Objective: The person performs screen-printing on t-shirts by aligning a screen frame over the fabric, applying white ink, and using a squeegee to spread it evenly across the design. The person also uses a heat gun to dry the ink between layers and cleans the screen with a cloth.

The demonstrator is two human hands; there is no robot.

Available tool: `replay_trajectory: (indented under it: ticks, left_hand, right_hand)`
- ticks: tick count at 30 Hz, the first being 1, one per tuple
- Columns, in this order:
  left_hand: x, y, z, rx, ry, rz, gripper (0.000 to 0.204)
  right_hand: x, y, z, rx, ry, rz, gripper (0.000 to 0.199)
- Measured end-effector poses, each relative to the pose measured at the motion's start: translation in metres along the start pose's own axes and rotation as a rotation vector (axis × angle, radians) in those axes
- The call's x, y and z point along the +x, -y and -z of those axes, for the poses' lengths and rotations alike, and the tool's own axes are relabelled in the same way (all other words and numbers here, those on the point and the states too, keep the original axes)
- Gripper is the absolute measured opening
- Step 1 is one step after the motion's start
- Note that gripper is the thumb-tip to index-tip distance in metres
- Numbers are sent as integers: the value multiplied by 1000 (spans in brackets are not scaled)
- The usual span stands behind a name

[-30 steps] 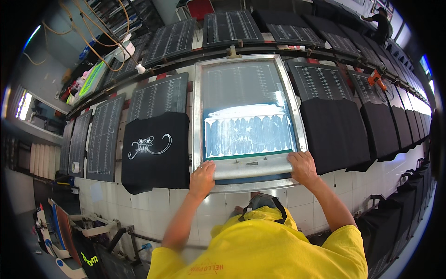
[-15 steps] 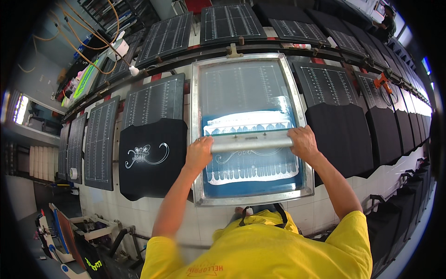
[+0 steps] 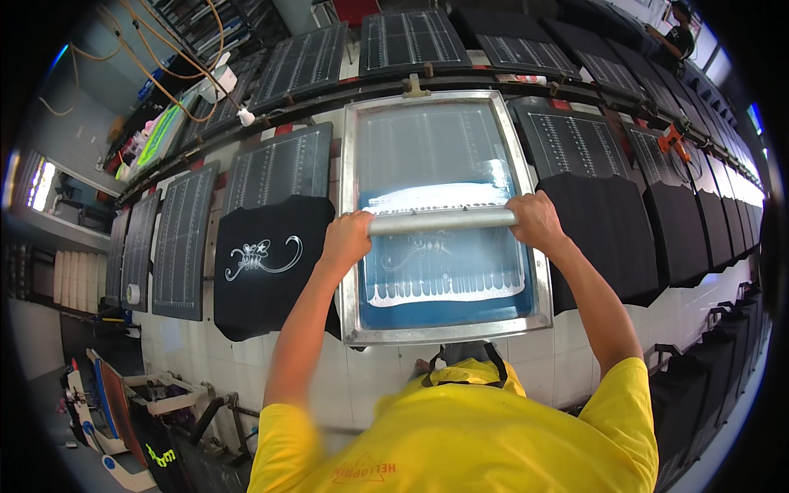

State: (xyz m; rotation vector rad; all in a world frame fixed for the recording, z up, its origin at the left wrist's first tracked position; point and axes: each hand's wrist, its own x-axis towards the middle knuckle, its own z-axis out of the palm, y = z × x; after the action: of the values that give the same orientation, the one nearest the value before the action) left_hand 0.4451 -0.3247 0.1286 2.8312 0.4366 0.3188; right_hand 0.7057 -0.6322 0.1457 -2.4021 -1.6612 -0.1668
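A silver-handled squeegee (image 3: pixel 444 220) lies crosswise on a blue mesh screen (image 3: pixel 460 312) in a metal frame (image 3: pixel 349 156). My left hand (image 3: pixel 348 240) is closed round its left end, and my right hand (image 3: pixel 536 220) grips the right end. White ink (image 3: pixel 444 195) is banked along the squeegee's far side. A second, scalloped band of white ink (image 3: pixel 448 292) runs across the near part of the mesh. Between them a curling floral design shows faintly through the screen. The squeegee's blade edge is hidden under its handle.
To the left, a black T-shirt (image 3: pixel 271 304) bearing a white floral print covers a board. Another black shirt (image 3: pixel 604 234) lies on the right. Ruled pallets (image 3: pixel 187 246) line both sides and the far rail. An orange tool (image 3: pixel 674 144) hangs at right; a person (image 3: pixel 678 37) stands far right.
Both hands have pushed the squeegee a little away from me, up to the far white ink. It now looks narrower, and more of the design shows behind it. My view has shifted slightly.
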Motion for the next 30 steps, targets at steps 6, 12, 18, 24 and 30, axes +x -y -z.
replay_trajectory:
  ticks: [6,12,18,24,30]
  left_hand:
    - [-103,-39,-3,-54,-44,27,30]
    - [-157,-61,-19,-51,-96,46,25]
    - [-154,-56,-29,-14,-172,-34,22]
    - [-110,-32,-29,-16,-103,-42,28]
    - [-53,-10,-30,-41,-98,-33,25]
  right_hand:
    - [-86,48,6,62,-34,35,28]
    - [-134,76,0,59,-51,21,32]
    - [-132,75,-12,52,-45,-14,31]
    - [-91,50,-18,50,-58,15,35]
    - [-39,19,-24,37,-33,23,38]
